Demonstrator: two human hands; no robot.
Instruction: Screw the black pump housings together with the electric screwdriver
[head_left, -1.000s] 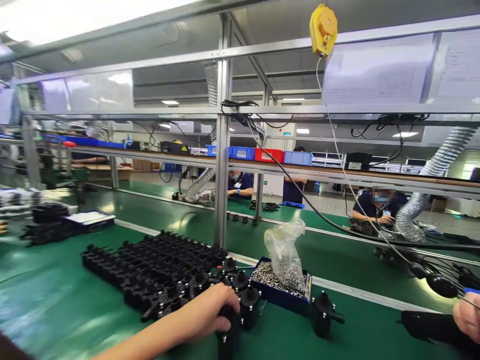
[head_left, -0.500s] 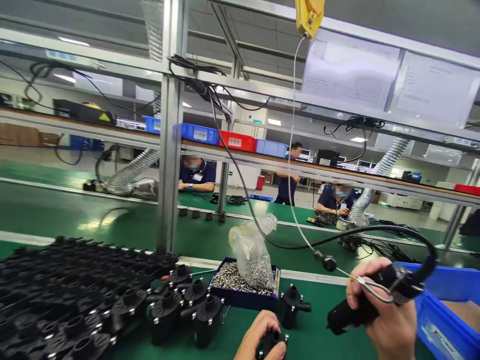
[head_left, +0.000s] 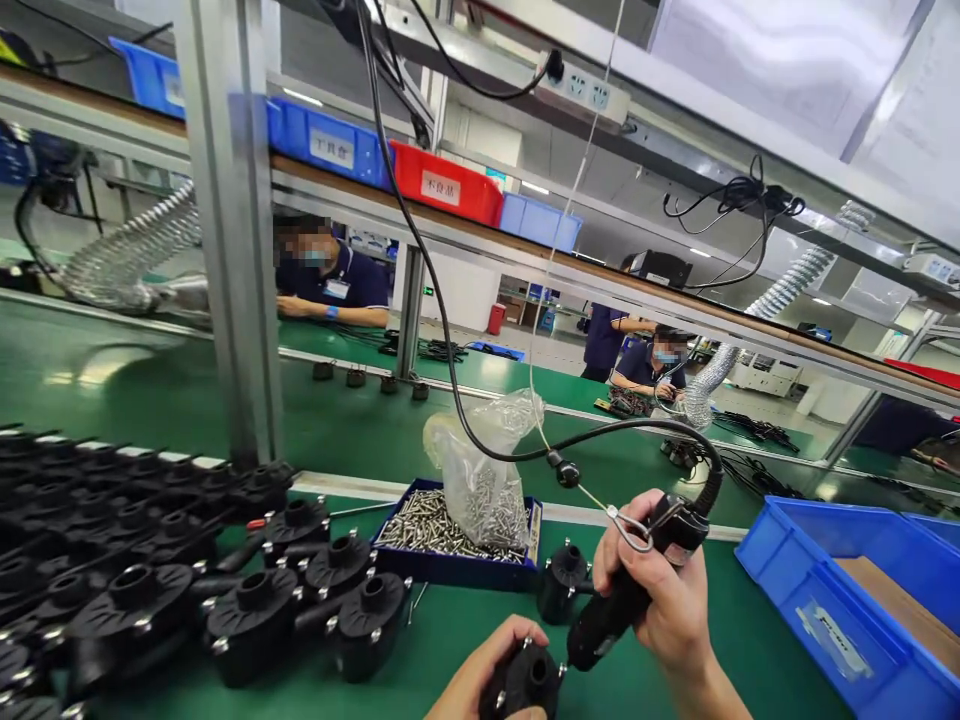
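Observation:
My right hand point(head_left: 664, 590) is wrapped round a black electric screwdriver point(head_left: 611, 615), which hangs by a wire loop and trails a black cable. Its tip points down to the left and meets, or nearly meets, a screw at the right rim of a black pump housing point(head_left: 534, 680). That housing is gripped by my left hand point(head_left: 487, 670) at the bottom edge of the view, partly cut off. Just behind stands another black housing point(head_left: 564, 580). A blue tray of screws point(head_left: 457, 570) lies beyond, with a clear plastic bag point(head_left: 484, 480) of screws on top.
Many black housings point(head_left: 255, 620) crowd the left of the green bench point(head_left: 442, 635). At the right sits a blue bin point(head_left: 825, 600) with cardboard inside. A metal post point(head_left: 232, 240) rises behind the housings. Co-workers point(head_left: 337, 275) sit across the benches.
My right hand has brought the screwdriver left and down to the housing in my left hand. The camera view has tilted downward and shifted.

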